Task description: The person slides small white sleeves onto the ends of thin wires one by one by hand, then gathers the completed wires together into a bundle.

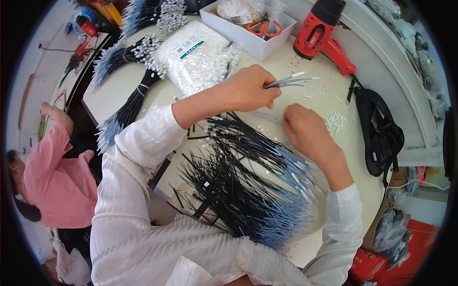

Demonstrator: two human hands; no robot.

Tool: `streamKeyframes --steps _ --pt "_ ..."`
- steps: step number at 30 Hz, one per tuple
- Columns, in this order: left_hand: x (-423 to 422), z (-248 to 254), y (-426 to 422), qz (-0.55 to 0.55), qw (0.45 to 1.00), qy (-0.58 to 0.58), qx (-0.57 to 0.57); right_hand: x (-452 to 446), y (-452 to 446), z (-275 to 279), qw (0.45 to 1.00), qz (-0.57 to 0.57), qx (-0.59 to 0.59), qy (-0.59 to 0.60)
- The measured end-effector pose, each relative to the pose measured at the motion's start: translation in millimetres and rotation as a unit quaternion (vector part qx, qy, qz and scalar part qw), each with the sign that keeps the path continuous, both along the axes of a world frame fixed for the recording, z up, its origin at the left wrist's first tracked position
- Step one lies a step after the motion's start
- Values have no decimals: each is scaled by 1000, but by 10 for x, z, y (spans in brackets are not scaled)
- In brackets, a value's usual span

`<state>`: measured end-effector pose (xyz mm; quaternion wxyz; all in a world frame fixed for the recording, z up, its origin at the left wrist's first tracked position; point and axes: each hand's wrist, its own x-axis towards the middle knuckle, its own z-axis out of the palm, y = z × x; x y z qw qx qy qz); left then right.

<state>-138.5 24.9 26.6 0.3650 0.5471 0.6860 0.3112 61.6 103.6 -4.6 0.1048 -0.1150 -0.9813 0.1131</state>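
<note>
My left hand (250,89) is closed around a few thin wires (290,80) whose blue-grey ends, some with white tips, stick out to the right. Just right of it, my right hand (307,131) has its fingers curled together; what they pinch is hidden. A pale thin wire runs between the two hands. Below them lies a large loose pile of black wires (234,176) with blue-grey ends, fanned across the table (350,157). Small white tubes (337,121) are scattered beside my right hand.
A red heat gun (318,31) stands at the back right, near a white box (267,40) holding orange-handled scissors (264,29). A clear bag of white parts (193,57) and tied wire bundles (131,107) lie left. A black strap bag (379,128) lies right. A person in pink (59,176) sits left.
</note>
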Motion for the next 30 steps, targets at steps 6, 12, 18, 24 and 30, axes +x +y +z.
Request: streamKeyframes --steps 6,12,18,24,30 --pt "-196 269 -39 19 994 -104 -2 384 77 153 983 -59 -158 72" --pt "-147 255 -55 -4 993 -118 -21 594 116 191 963 -110 -222 103" --pt "296 136 -31 -71 995 -69 -10 563 66 259 922 -132 -315 182" --pt "386 -35 32 -108 986 -125 -25 477 49 229 867 -151 -425 212" --pt "445 -12 49 -122 981 -147 -31 557 207 170 833 -162 -474 235"
